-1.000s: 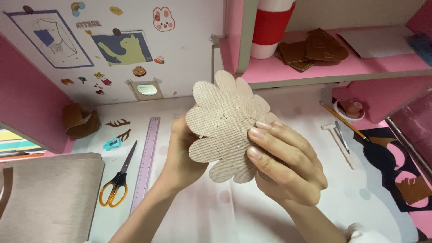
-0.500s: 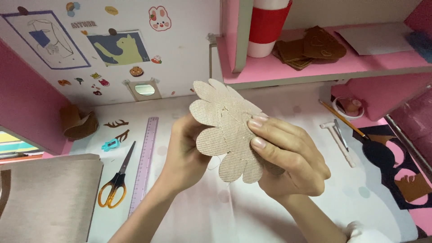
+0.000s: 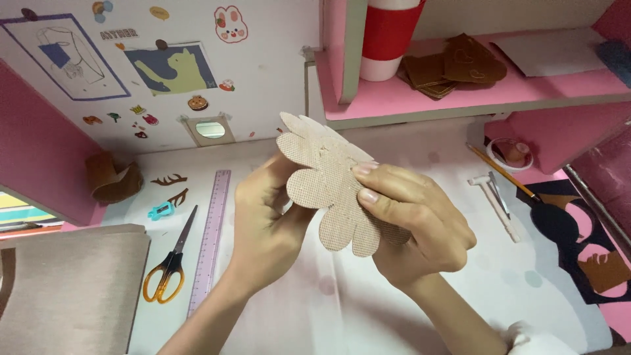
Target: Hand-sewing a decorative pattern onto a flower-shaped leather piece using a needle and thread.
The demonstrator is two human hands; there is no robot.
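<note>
Both hands hold a beige flower-shaped fabric piece (image 3: 328,187) above the bench (image 3: 315,309): left hand (image 3: 266,223) behind it, right hand (image 3: 414,220) gripping its right side (fingers (image 3: 368,196) across the front). Scissors (image 3: 169,263) and a ruler (image 3: 210,236) lie near the bench's left edge.

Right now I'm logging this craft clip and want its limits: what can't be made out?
Head view only:
- Far face of the flower-shaped fabric piece: turned away.
- Left hand fingertips: hidden behind the piece.
- Right hand palm: hidden by its own fingers.
- Red and white cup: top cut off by the frame edge.
</note>
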